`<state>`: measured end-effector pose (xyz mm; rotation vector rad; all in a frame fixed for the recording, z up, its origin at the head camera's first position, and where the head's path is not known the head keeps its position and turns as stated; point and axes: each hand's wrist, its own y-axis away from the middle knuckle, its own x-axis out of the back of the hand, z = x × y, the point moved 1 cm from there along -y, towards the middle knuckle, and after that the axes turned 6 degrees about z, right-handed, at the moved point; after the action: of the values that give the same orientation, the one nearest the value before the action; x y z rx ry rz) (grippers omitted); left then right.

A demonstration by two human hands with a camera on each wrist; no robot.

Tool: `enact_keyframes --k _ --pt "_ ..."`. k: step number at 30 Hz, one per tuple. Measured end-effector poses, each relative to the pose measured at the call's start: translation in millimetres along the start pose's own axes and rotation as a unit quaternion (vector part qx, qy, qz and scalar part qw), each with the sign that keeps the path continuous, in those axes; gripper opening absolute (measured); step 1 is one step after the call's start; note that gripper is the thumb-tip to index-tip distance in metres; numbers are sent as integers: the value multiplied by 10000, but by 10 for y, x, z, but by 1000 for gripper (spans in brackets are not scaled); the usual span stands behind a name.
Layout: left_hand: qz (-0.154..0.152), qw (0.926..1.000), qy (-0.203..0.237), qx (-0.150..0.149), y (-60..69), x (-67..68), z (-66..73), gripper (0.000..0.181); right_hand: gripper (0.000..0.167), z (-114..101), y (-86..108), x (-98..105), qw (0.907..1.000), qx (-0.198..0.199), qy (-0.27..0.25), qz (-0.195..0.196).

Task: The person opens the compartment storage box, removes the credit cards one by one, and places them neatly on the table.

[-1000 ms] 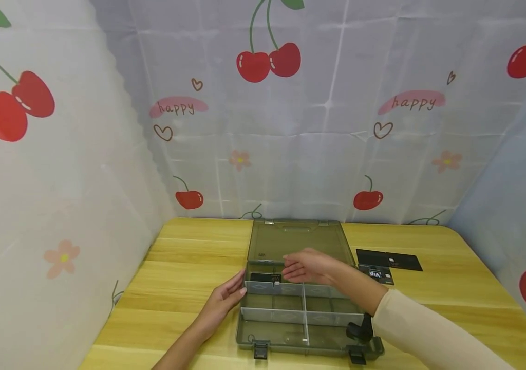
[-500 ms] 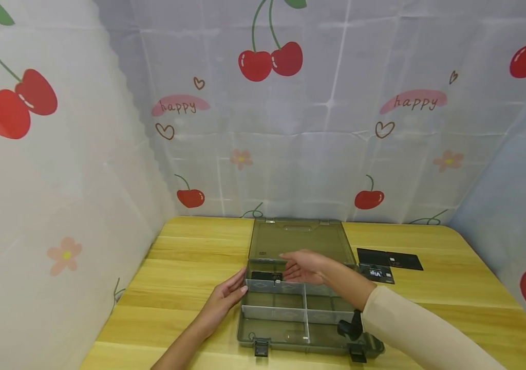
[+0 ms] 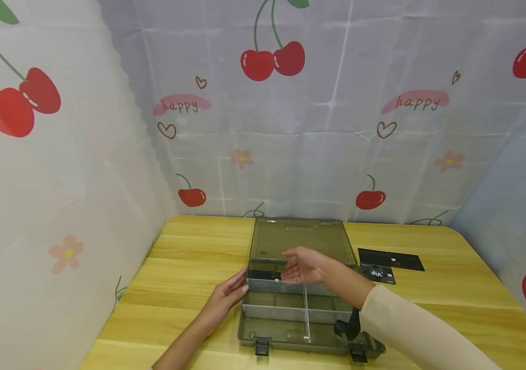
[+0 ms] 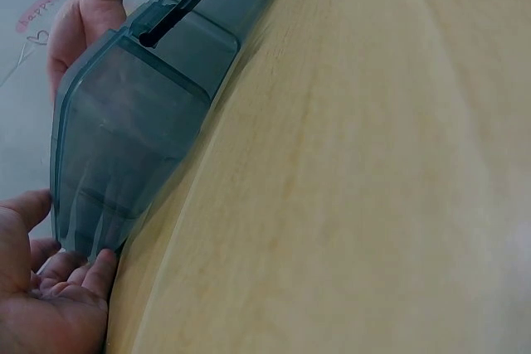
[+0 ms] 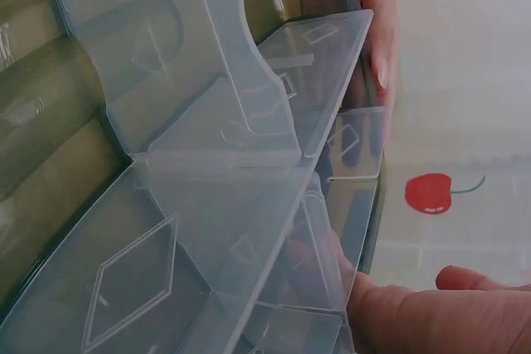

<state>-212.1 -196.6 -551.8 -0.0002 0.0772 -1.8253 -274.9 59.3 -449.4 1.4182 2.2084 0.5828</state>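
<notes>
A see-through grey-green compartment box (image 3: 272,329) stands on the table with its lid (image 3: 300,240) folded back. A black card (image 3: 259,275) marked VIP lies in its back left compartment. My right hand (image 3: 308,264) reaches over the back of the box, fingertips by the card's right end; whether they touch it cannot be told. Its fingers look extended, and the thumb (image 5: 469,278) stands apart in the right wrist view. My left hand (image 3: 226,295) rests its fingers and thumb against the box's left side wall; the left wrist view shows its fingertips (image 4: 104,264) touching the wall.
Right of the lid lie black cards (image 3: 408,261) and a card marked Vip (image 3: 377,273). Clear dividers (image 3: 272,311) split the box. Two black latches (image 3: 262,346) hang at its front. A black device (image 3: 348,325) sits by my right sleeve. A cherry-print cloth (image 3: 290,169) surrounds the table.
My right hand has shifted slightly left over the back compartment, its sleeve with it. The left hand stays on the box's side, and the head view has drifted a little.
</notes>
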Motion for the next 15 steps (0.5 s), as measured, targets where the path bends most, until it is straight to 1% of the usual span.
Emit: enact_keyframes --k 7,12,15 --pt "5 10000 -63 11 1 4 2 62 64 36 26 -36 9992 299 157 224" --pt "-15 10000 -49 20 1 4 -5 62 56 62 66 -63 9960 687 327 473" --pt "-26 10000 -14 5 -2 6 -7 62 50 62 80 -67 9942 813 381 590"
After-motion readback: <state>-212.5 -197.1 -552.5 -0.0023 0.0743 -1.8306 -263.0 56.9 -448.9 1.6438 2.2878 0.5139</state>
